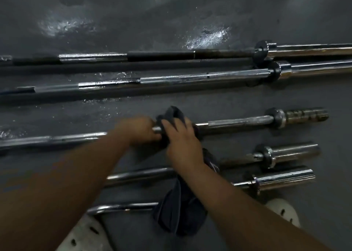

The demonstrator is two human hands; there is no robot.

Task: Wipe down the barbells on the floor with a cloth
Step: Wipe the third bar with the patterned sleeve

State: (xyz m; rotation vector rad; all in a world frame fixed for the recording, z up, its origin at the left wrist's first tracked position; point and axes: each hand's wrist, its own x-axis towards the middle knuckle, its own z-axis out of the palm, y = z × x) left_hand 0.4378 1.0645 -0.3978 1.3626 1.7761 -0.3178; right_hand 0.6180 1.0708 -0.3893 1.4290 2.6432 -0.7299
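Several chrome barbells lie side by side on the dark floor. The middle barbell (238,122) runs left to right with its rusty sleeve at the right. My left hand (139,129) grips its shaft bare. Just to the right, my right hand (182,142) presses a dark grey cloth (181,212) around the same shaft. The cloth bunches above my fingers and its long tail hangs down over the two nearer bars. Two long barbells (190,77) lie farther away.
Two shorter bars (285,153) and a curved bar (122,207) lie close to me. My white perforated clogs (283,210) stand at the bottom edge. Wet, shiny patches (207,35) mark the grey floor beyond the far bars.
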